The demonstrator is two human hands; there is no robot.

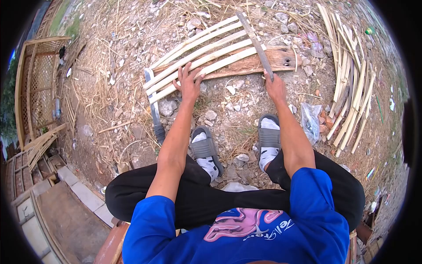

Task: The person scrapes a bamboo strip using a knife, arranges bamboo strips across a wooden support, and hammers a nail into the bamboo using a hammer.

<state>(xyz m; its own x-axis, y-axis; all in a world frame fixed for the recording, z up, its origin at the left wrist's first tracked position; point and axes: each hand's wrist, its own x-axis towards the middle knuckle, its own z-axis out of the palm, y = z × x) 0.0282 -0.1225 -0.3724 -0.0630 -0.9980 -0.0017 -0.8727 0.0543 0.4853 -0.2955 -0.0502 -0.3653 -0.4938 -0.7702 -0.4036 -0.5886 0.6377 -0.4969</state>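
Several pale wooden slats (206,55) lie side by side across a weathered plank (278,59) on the ground. My left hand (189,81) rests on the near slats with its fingers spread. At the other end, my right hand (275,87) is closed around the lower end of a flat grey-brown bar (255,39), which lies crosswise over the slats. Under the slats' left ends is a machete (153,99), its dark handle pointing toward my left knee.
A pile of loose slats (351,83) lies on the right, near a clear plastic bag (311,122). On the left stand a lattice wooden frame (39,88) and a low paved edge (85,196). Stones and dry straw cover the ground around my sandals (269,136).
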